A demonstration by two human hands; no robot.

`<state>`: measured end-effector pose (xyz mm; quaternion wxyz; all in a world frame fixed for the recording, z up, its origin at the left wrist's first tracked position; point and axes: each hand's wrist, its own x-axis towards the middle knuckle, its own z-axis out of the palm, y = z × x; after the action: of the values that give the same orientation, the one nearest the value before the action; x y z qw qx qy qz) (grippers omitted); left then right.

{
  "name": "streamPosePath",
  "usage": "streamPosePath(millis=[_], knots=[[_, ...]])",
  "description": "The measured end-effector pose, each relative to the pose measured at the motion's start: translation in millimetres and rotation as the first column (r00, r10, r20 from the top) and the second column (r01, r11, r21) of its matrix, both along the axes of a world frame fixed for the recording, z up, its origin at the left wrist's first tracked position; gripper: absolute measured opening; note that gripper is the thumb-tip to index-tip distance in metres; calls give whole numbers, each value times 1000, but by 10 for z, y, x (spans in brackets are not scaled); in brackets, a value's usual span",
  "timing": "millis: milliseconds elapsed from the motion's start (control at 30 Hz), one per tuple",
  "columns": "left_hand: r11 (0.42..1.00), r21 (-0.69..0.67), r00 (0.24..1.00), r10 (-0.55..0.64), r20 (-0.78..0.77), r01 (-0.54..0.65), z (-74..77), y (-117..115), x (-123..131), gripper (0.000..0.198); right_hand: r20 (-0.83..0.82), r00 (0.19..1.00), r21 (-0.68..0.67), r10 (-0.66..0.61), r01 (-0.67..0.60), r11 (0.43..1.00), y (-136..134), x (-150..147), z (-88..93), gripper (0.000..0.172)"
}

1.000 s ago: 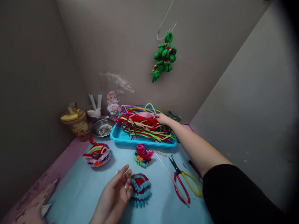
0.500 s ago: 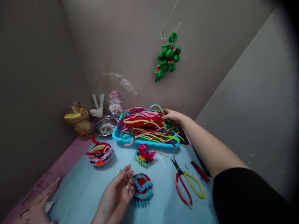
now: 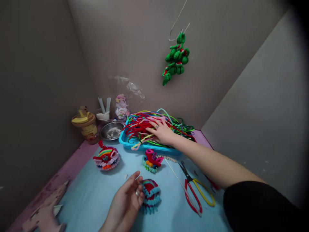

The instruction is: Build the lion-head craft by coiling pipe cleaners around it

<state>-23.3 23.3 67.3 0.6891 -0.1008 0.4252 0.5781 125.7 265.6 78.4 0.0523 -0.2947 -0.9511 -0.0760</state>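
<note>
My right hand (image 3: 164, 132) lies over a heap of colourful pipe cleaners (image 3: 140, 127), mostly red, with its fingers spread and none visibly gripped. The heap fills a light-blue plastic tray (image 3: 124, 139). Low in the view, my left hand (image 3: 127, 200) is half curled, palm turned inward, with thumb and fingers apart and nothing seen in it. Its fingertips are right beside a red and blue pipe-cleaner piece (image 3: 151, 195) with ruffled edges; whether they touch is unclear. Just beyond is a smaller pink, orange and mint pipe-cleaner figure (image 3: 152, 160).
Scissors (image 3: 189, 180) with red and yellow handles lie at right, a thin stick (image 3: 176, 175) across them. A rainbow-topped pipe-cleaner figure (image 3: 107, 158) sits at left. Behind stand a metal bowl (image 3: 111, 131) of small white bits and a lidded cup (image 3: 87, 127). Green ornaments (image 3: 177, 59) hang above.
My right hand has moved from the tray's far right corner leftward and nearer, onto the middle of the heap, its fingers spreading. My left hand has kept its place by the red and blue piece.
</note>
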Motion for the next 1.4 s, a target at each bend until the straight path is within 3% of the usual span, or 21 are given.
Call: streamPosePath(millis=[67, 133, 267, 333, 433, 500, 567, 700, 833, 900, 933, 1000, 1100, 1200, 1300, 1400], knots=[[1000, -2, 1000, 9, -6, -9, 4, -4, -2, 20, 7, 974, -37, -228, 228, 973, 214, 15, -117, 67], [1000, 1, 1000, 11, -5, -11, 6, -11, -4, 20, -23, 922, -150, -386, 378, 913, 460, 84, -176, 59], [1000, 2, 1000, 8, 6, -8, 16, -25, -8, 19, -272, 768, -427, -579, 443, 788, 805, 283, -168, 40], [1000, 4, 1000, 12, 1, -12, 24, -25, -12, 19, -321, 705, -617, -633, 351, 704, 872, 388, -164, 33], [1000, 4, 1000, 2, -3, -2, 18, -8, -23, 18, -343, 612, -859, -712, 101, 501, 890, 533, -209, 30], [1000, 21, 1000, -10, -7, 10, -4, 8, -30, 17, -355, 522, -925, -775, -74, 374, 874, 603, -259, 30], [998, 62, 999, -9, -42, 12, -26, 16, -32, 19, -343, 435, -939, -833, -187, 289, 843, 637, -299, 29], [990, 137, 981, 45, -189, -19, 53, -31, -23, 20, -333, 360, -922, -871, -320, 220, 746, 630, -305, 26], [963, 256, 923, 27, -384, 79, 408, -15, -106, 27, -379, 354, -882, -855, -419, 217, 674, 633, -297, 28], [919, 365, 808, 101, -580, 147, 637, 149, -216, 33, -412, 340, -868, -846, -428, 251, 677, 646, -325, 28], [893, 406, 708, 158, -689, 196, 742, 285, -280, 35, -425, 334, -865, -841, -424, 269, 686, 651, -348, 27], [845, 414, 421, 257, -870, 339, 902, 657, -397, 37, -455, 327, -856, -828, -416, 307, 709, 649, -406, 26], [800, 162, -70, 246, -967, 578, 962, 1346, -468, 29, -504, 313, -828, -805, -439, 348, 717, 622, -500, 29], [743, -113, -424, 244, -872, 660, 827, 1954, -396, 28, -531, 284, -807, -798, -458, 374, 678, 595, -574, 33], [802, -237, -638, 218, -739, 548, 628, 2329, -273, 34, -556, 281, -792, -783, -466, 395, 628, 591, -617, 37], [868, -284, -708, 104, -698, 407, 478, 2529, -174, 41, -593, 281, -776, -755, -452, 440, 609, 602, -643, 37]])
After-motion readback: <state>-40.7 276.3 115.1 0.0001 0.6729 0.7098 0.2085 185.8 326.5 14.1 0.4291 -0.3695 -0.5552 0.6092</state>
